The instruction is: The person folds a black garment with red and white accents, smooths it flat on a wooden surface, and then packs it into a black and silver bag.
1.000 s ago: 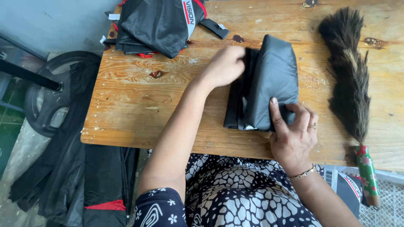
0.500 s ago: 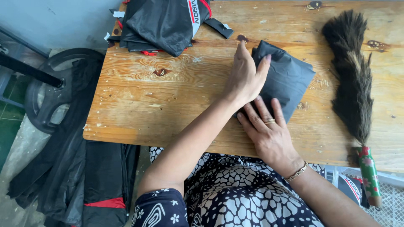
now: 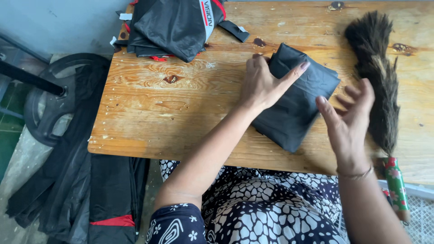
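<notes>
A folded black cloth (image 3: 302, 104) lies flat and slightly turned on the wooden table (image 3: 181, 117). My left hand (image 3: 266, 81) rests palm-down on its left part, fingers spread and pointing right. My right hand (image 3: 350, 119) hovers just off the cloth's right edge, fingers apart, holding nothing.
A bundle of black fabric with red and white trim (image 3: 176, 25) sits at the table's far left corner. A dark feather duster with a patterned handle (image 3: 379, 86) lies along the right side. More black fabric (image 3: 81, 180) and a weight plate (image 3: 54, 104) are on the floor at left.
The right hand lifted off the cloth and moved to its right side. The left hand stays pressing the cloth, which has rotated slightly.
</notes>
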